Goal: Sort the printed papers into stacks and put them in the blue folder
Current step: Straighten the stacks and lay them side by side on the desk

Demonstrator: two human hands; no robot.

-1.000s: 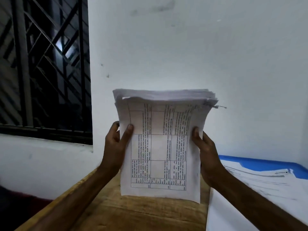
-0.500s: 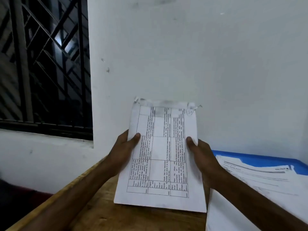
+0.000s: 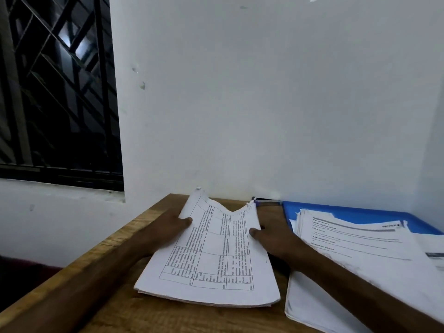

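Holding a stack of printed papers (image 3: 211, 255) between both hands, top sheet a ruled table with the text running sideways. The left hand (image 3: 165, 227) grips the left edge and the right hand (image 3: 271, 236) grips the right edge. Each has its thumb on top; the fingers underneath are hidden. The hands are apart, the width of the sheets between them. The stack's near edge rests on the wooden table (image 3: 108, 272), while the far end is lifted and bowed into a trough by the inward squeeze.

Judged step: laying this stack flat on the table.
- Relax the squeeze first so the bow drops out, then let the far end down.
- Keep the thumbs on top until the sheets lie flat; the near corner looks slightly stepped and may need squaring.
- Keep a gap to the right, where the second pile (image 3: 360, 248) lies under the right forearm, so the sorts don't mix.

The blue folder (image 3: 348, 211) shows beyond that pile, right of the right hand, and seems to lie under it. A slim dark object (image 3: 266, 201), perhaps a pen, lies beyond the right hand against the white wall (image 3: 264, 104). The barred window (image 3: 55, 92) is up and left of the left hand.
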